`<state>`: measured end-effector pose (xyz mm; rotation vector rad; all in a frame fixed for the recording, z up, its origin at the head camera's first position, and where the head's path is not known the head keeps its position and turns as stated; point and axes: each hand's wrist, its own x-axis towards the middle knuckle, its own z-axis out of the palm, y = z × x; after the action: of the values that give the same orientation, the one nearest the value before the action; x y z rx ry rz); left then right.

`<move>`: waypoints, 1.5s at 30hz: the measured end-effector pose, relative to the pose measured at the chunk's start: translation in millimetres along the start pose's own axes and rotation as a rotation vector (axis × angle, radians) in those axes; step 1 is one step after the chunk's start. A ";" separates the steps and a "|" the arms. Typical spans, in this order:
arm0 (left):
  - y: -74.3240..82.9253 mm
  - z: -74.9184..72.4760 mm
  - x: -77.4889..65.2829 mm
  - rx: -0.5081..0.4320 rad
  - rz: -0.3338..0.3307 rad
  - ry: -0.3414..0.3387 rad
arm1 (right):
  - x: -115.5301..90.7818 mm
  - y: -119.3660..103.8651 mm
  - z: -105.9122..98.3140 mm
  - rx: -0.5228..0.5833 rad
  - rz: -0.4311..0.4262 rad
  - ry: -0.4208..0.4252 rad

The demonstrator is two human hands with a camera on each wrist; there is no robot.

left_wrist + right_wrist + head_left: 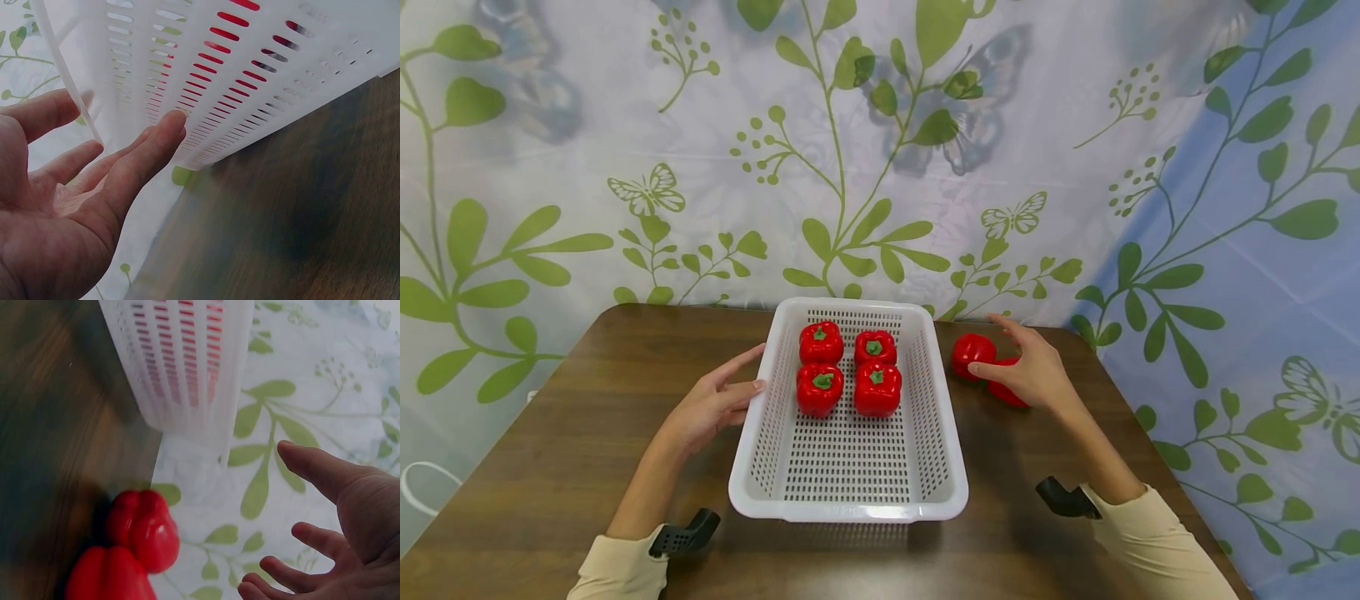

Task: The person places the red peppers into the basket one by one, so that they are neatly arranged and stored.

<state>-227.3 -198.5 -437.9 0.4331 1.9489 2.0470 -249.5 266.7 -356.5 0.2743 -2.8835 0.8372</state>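
A white perforated plastic basket (850, 510) stands mid-table with several red bell peppers (877, 389) with green stems in its far half. My left hand (711, 408) touches the basket's left rim, fingers spread and fairly straight; in the left wrist view the hand (81, 187) lies along the outside wall. To the right of the basket, two more red bell peppers, one farther back (972, 354) and one nearer (1006, 392), lie side by side, partly hidden by my right hand (1033, 367). That hand hovers over them, fingers extended, holding nothing.
The brown wooden table (625, 375) backs onto a leaf-patterned curtain (715, 125), which also runs down the right side. A white cable (426, 487) loops at the far left. Both wrists wear black camera mounts (688, 533).
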 end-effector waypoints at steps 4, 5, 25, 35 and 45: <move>-0.2 0.0 0.2 0.003 0.000 0.001 | -3.2 13.7 -6.5 0.005 0.023 -0.003; -0.4 -0.1 0.3 0.003 -0.001 0.002 | -4.0 17.0 -7.8 0.005 0.033 -0.003; -0.6 -0.2 0.0 -0.007 0.001 0.004 | -12.2 79.7 -13.4 0.021 0.229 -0.073; -0.6 0.5 -1.0 -0.007 -0.003 0.010 | -13.2 99.7 -2.3 0.015 0.260 -0.084; -1.5 0.3 -0.8 -0.002 -0.002 0.009 | -13.2 111.9 7.8 0.016 0.277 -0.087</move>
<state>-226.5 -198.5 -439.4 0.4219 1.9515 2.0524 -260.5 357.3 -423.2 -0.0939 -3.0426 0.9104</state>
